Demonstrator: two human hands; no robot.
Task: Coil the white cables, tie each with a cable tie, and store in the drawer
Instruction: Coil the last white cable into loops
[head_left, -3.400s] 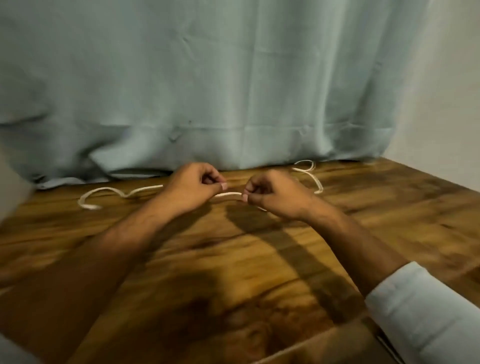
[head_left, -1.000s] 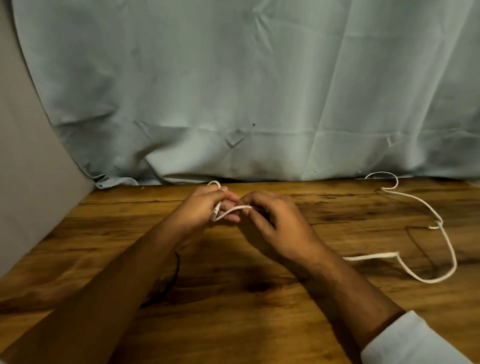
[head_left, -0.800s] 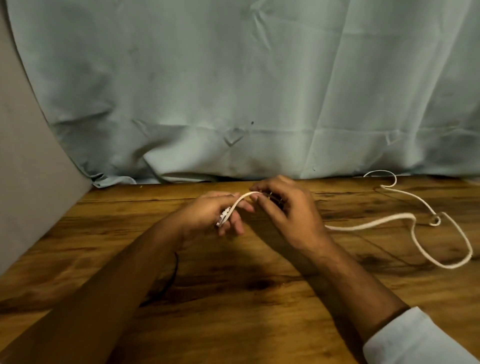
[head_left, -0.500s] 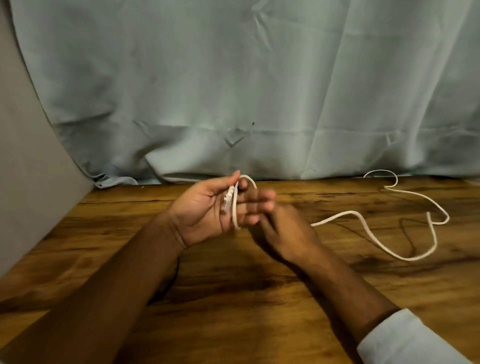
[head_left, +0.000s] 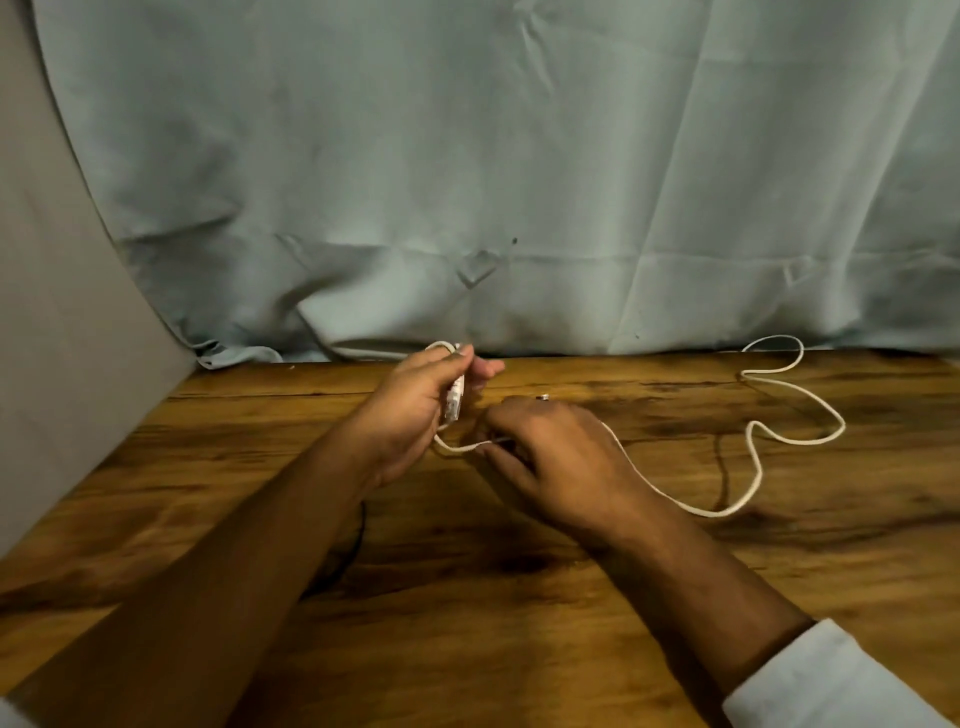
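Head view shows the coiling only begun. The left hand (head_left: 410, 410) grips the connector (head_left: 454, 397) end of the white cable (head_left: 719, 514), its fingers curled round a first small loop. The right hand (head_left: 550, 457) pinches the cable just beside it. Most of the cable lies loose on the desk (head_left: 519, 649), to the right. Tying and storing are not yet done; no cable tie or drawer is visible. The wooden desk stands against a blue-grey curtain (head_left: 467, 182).

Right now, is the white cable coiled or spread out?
Mostly spread: left hand holds one white cable loop, right hand pinches it, the rest snakes across the table.
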